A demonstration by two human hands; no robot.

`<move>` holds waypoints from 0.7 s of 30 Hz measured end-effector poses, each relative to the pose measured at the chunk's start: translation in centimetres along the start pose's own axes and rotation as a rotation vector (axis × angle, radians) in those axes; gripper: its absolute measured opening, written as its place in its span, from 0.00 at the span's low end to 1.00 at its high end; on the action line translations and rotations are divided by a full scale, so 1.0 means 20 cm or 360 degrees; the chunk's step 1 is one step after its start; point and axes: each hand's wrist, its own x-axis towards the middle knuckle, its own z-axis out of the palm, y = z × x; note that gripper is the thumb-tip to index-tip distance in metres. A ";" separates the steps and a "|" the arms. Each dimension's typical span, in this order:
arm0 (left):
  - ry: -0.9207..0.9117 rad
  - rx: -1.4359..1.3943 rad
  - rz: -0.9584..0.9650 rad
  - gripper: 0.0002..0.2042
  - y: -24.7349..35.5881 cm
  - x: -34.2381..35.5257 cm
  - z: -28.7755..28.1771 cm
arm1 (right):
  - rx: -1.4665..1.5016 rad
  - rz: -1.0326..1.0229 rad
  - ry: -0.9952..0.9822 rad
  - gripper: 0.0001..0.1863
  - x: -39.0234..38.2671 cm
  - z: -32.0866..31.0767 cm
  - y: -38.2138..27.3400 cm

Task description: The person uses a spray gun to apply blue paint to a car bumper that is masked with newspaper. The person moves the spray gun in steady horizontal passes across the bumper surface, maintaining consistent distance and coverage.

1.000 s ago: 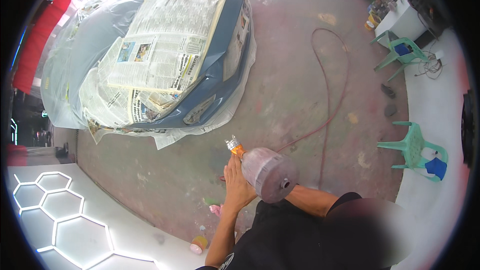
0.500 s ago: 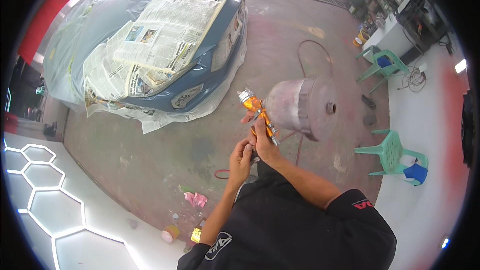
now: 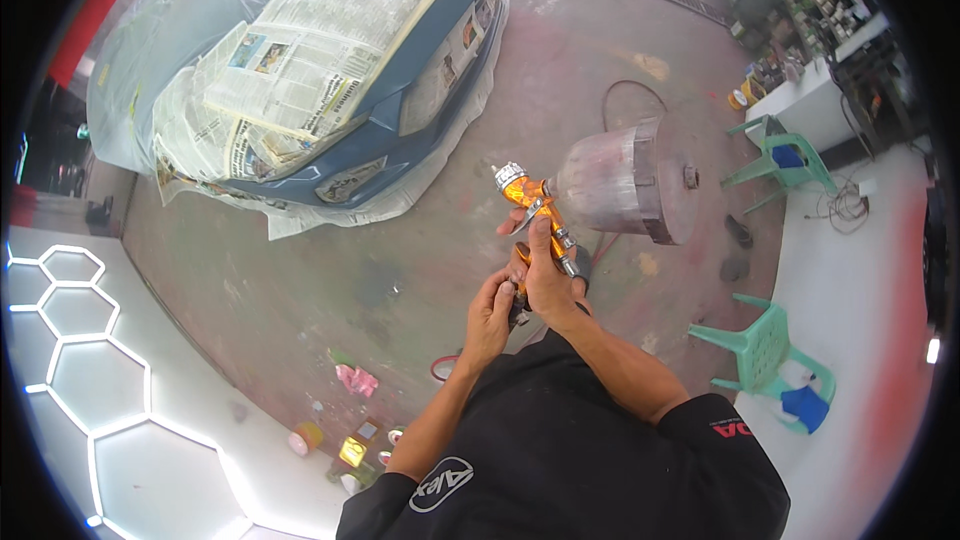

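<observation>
An orange spray gun (image 3: 540,206) with a silver nozzle rests in my right hand (image 3: 547,275), its fingers wrapped round the handle and the thumb along the body. A large, paint-stained translucent cup (image 3: 605,180) is attached to the gun and lies tilted to the right. My left hand (image 3: 490,318) is closed at the handle's lower end, pinching a dark fitting (image 3: 518,308) there; the fingers partly hide it. Farther off on the left stands a blue car (image 3: 385,145), its hood covered by newspaper (image 3: 300,60) and its body by clear plastic sheeting (image 3: 150,90).
Two green plastic chairs (image 3: 760,345) stand on the right, each with a blue cloth. A red hose (image 3: 445,368) lies on the floor. Pink crumpled cloth or paper (image 3: 356,379) and small containers (image 3: 305,437) sit at lower left. Cluttered shelves (image 3: 820,20) line the far right.
The view has shifted, so the car sits higher and farther left. The gun is slightly more to the right in the picture and turned a little. Both hands keep their grip.
</observation>
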 end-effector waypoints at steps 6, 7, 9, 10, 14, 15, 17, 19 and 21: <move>0.0156 0.0052 0.0002 0.19 -0.07 0.40 0.46 | -0.0028 0.0206 -0.0088 0.27 0.45 -0.42 -0.16; 0.0183 0.0061 0.0038 0.20 -0.07 0.44 0.52 | -0.0092 0.0201 -0.0127 0.25 0.53 -0.45 -0.23; 0.0204 -0.0031 0.0073 0.27 -0.07 0.52 0.59 | -0.0047 0.0224 -0.0110 0.25 0.69 -0.48 -0.31; 0.0222 -0.0086 0.0102 0.31 -0.08 0.55 0.62 | -0.0035 0.0235 -0.0112 0.25 0.77 -0.48 -0.35; 0.0074 0.0470 -0.0293 0.30 -0.27 0.50 0.53 | -0.0293 0.0360 -0.0138 0.27 1.08 -0.32 -0.50; 0.0047 0.0611 -0.0492 0.28 -0.32 0.47 0.51 | -0.0317 0.0410 -0.0140 0.29 1.16 -0.26 -0.49; 0.0183 0.0821 -0.0649 0.24 -0.50 0.39 0.46 | -0.0453 0.0404 -0.0273 0.30 1.30 -0.14 -0.45; 0.0417 0.1065 -0.0653 0.19 -0.73 0.27 0.36 | -0.0564 0.0435 -0.0352 0.32 1.42 -0.01 -0.38; 0.0537 0.1406 -0.0789 0.15 -1.01 0.09 0.21 | -0.0648 0.0446 -0.0380 0.33 1.50 0.14 -0.32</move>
